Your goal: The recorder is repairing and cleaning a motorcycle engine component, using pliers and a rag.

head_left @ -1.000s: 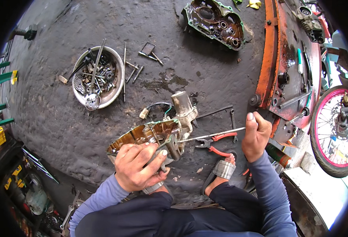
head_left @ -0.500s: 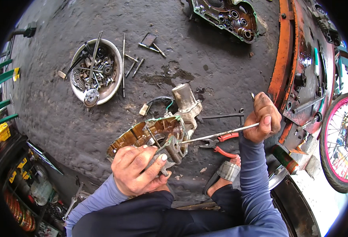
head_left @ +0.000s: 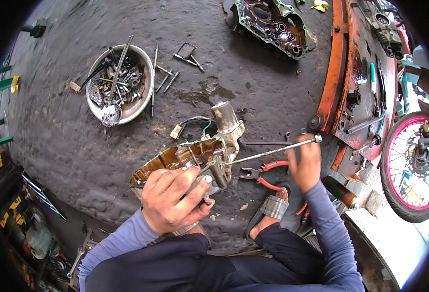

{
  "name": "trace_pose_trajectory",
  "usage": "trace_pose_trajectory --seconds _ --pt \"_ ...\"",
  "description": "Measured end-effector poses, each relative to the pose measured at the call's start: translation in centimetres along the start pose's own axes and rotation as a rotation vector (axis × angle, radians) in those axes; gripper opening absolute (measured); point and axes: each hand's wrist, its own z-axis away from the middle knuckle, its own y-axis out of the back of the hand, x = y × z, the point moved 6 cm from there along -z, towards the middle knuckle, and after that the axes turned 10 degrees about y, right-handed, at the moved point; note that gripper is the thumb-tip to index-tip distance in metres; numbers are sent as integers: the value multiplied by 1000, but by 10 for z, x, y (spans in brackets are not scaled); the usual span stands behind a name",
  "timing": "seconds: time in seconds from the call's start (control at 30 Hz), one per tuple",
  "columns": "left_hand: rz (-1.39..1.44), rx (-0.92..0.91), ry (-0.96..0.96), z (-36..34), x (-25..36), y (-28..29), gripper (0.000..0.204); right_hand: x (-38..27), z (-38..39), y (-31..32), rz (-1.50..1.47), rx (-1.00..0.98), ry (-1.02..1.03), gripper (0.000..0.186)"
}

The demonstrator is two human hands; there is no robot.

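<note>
An oily engine case half (head_left: 185, 158) lies on the dark floor in front of me, with a grey cylindrical part at its far end. My left hand (head_left: 173, 199) grips its near edge and a metal shaft sticking up there. My right hand (head_left: 304, 163) is closed around a long thin metal rod (head_left: 268, 153) that runs from the case toward the right. Red-handled pliers (head_left: 263, 175) lie on the floor just under the rod.
A metal bowl (head_left: 141, 102) holding bolts, nuts and tools sits at the back left, loose bolts beside it. Another engine case half (head_left: 273, 22) lies at the back. An orange metal tray (head_left: 341, 73) with tools stands right, beside a pink-rimmed motorcycle wheel (head_left: 409, 165).
My right hand has slid along the rod and tipped its outer end upward to the right. My left hand stays on the case. The camera view has shifted slightly.
</note>
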Motion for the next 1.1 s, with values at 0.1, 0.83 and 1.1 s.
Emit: trace_pose_trajectory --seconds 0.1,0.83,1.1 --pt "7 2 -3 -2 1 3 43 -53 41 -22 -78 -356 249 67" --pt "77 51 21 0 1 1 45 -18 61 -70 256 -502 340 87" --pt "67 66 36 5 -1 1 46 -11 84 -41 -53 -812 -243 45"
